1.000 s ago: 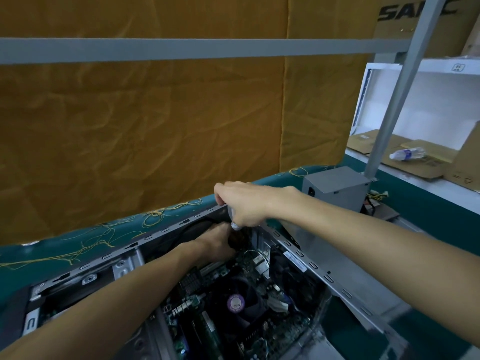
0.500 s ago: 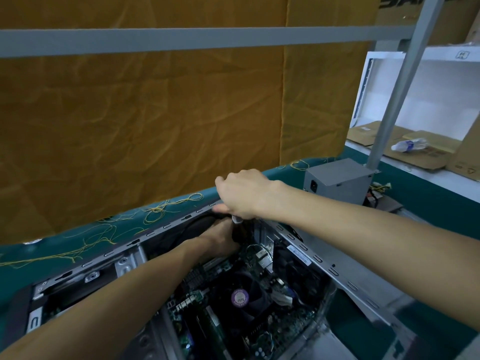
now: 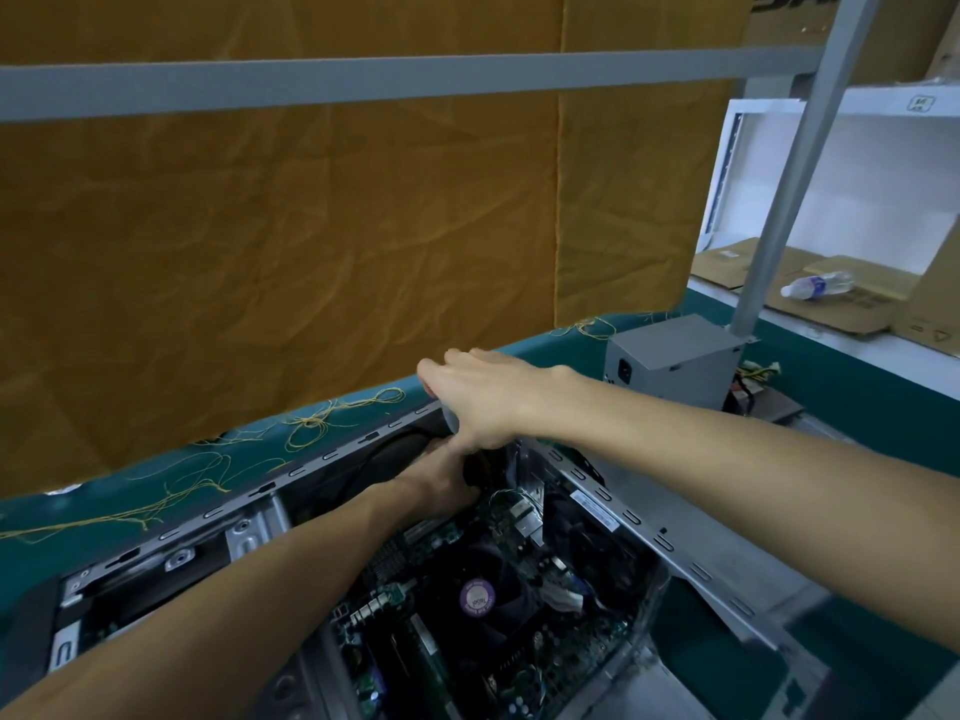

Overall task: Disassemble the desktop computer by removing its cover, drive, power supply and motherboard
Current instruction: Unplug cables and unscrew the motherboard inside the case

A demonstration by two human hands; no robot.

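Observation:
The desktop computer case [image 3: 631,519] lies open on the green table, cover off. Inside it are the motherboard [image 3: 395,563] and a black CPU fan with a purple sticker [image 3: 478,597]. My right hand [image 3: 488,400] is over the case's far corner and grips a pale screwdriver handle [image 3: 450,421], mostly hidden by the fist. My left hand [image 3: 439,485] reaches in just below it, its fingers curled round a black part [image 3: 480,467] at that corner. The grey power supply [image 3: 670,361] stands outside the case, on the table to the right.
Loose yellow threads [image 3: 311,423] lie along the table's far edge before an orange cloth wall. A slanted grey frame post [image 3: 779,210] rises behind the power supply. Flattened cardboard and a plastic bottle [image 3: 815,285] lie on the white shelf at the right.
Both hands stay at the case's far corner. My right hand has sunk a little closer onto my left hand, and my view has shifted slightly.

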